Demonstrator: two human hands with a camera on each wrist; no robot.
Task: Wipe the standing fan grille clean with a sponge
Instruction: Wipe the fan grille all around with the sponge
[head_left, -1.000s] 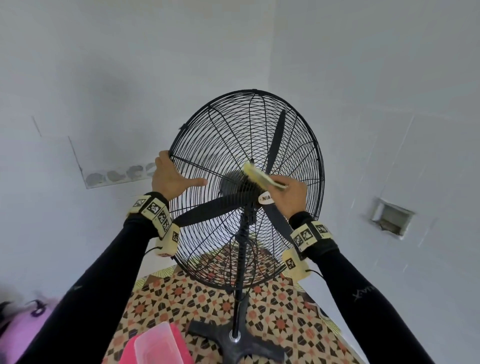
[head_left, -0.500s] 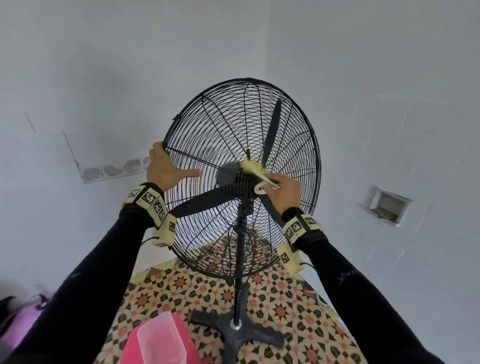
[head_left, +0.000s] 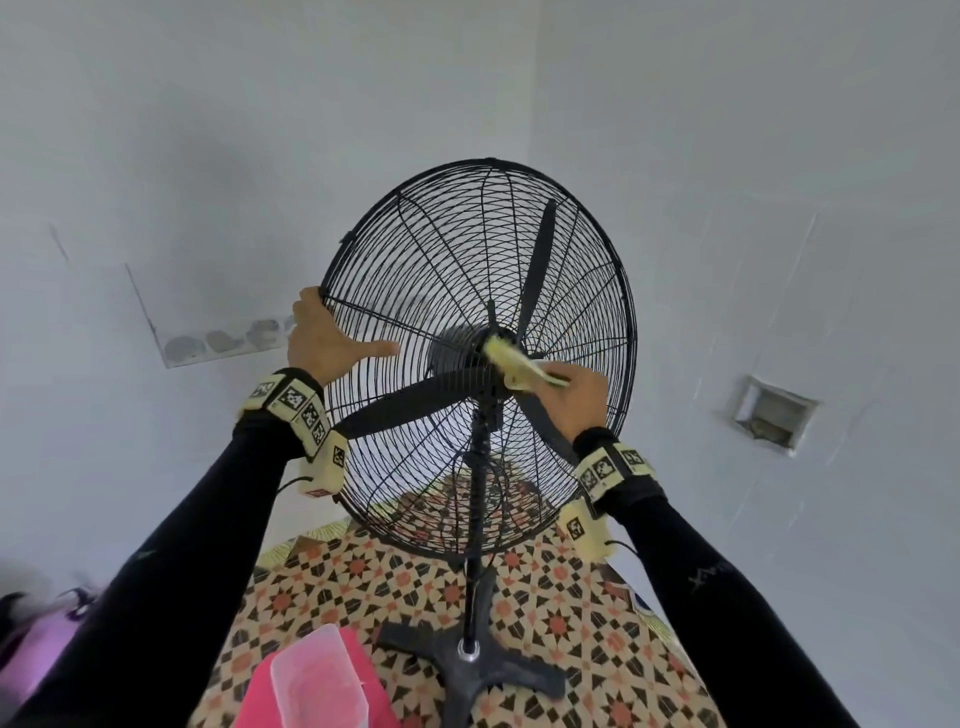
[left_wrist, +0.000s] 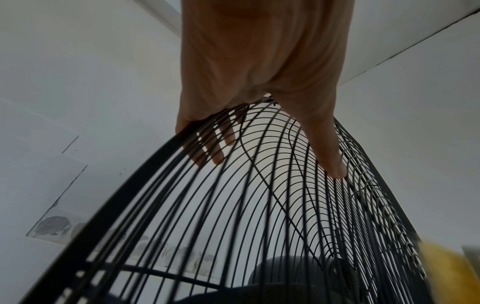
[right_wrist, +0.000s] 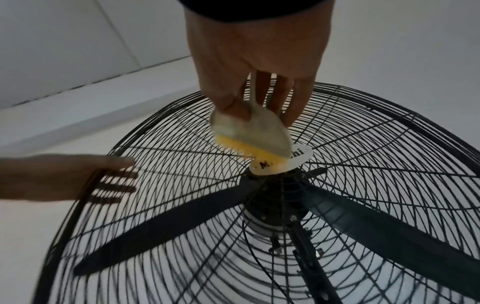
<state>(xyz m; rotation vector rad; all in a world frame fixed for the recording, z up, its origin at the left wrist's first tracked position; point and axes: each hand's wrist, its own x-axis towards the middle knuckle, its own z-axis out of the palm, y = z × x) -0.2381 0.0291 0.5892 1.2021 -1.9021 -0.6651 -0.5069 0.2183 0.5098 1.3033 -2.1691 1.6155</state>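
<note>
Fan grille (head_left: 457, 260) is seen upright on its stand (head_left: 478, 519), base on the patterned floor (head_left: 561, 618). A pink container (head_left: 317, 680) lies nearest. The sponge (right_wrist: 249, 133) is pinched by right hand (head_left: 584, 400) fingers against the grille centre, over the badge (right_wrist: 298, 158). The grille's left rim is gripped by the left hand (head_left: 322, 343), fingers behind, thumb in front.

Black wire fan grille (head_left: 415, 291), tilted back, yellow sponge (head_left: 511, 364) against its centre

Left hand (head_left: 332, 340) splayed, thumb out — right hand (head_left: 582, 400) with fingers (right_wrist: 298, 98) pinched.
</note>
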